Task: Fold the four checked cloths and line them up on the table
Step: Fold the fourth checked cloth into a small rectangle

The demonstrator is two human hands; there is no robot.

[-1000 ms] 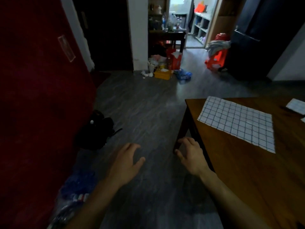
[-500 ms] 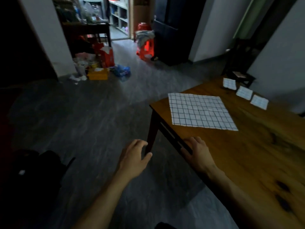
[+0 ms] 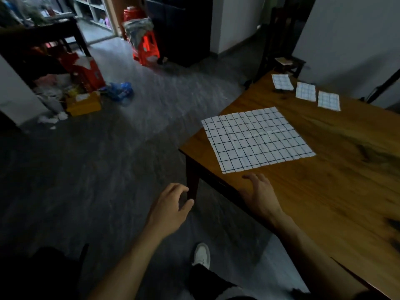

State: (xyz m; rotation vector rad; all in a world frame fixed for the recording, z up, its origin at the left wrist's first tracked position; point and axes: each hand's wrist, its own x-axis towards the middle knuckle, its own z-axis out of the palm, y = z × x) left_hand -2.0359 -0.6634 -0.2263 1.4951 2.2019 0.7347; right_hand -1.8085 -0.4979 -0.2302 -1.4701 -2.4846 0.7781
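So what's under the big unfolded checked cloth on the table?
The cloth lies flat on the bare wooden table. Nothing bulges through it, but anything thin beneath it would be hidden.

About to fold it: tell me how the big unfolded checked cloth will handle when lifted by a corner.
The unfolded cloth lies flat with soft creases, so it is probably thin and floppy and would drape. It looks light. On the smooth wooden table it may slide if pushed rather than pinched.

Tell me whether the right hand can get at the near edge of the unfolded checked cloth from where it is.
Probably yes. The right hand lies open on the wooden table just short of the unfolded checked cloth, with only bare wood between fingertips and the cloth's near edge.
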